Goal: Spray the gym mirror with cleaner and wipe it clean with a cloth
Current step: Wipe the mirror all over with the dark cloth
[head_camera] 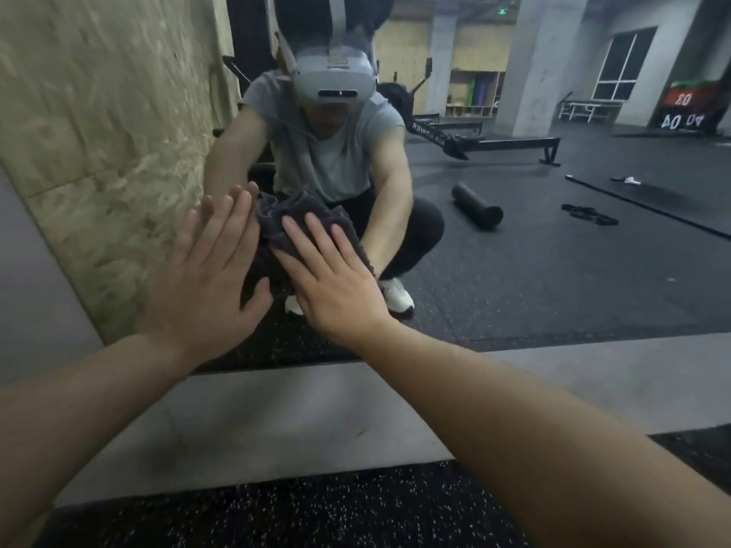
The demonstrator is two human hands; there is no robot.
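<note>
Pressing crumpled dark terry cloth (294,223) flat on mirror (553,251); right hand (336,286).

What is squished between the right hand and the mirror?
A dark grey cloth. The head view shows the right hand pressing it flat against the mirror.

This is a gym. A large wall mirror (553,251) reflects a wide room with black speckled rubber flooring (534,278), a rowing machine (474,140) near a concrete pillar (550,61), a black foam roller (476,206) lying on the floor, and open cubby shelves (474,92) against the far wall. The same speckled rubber floor (277,512) runs below the mirror's grey base.
</note>
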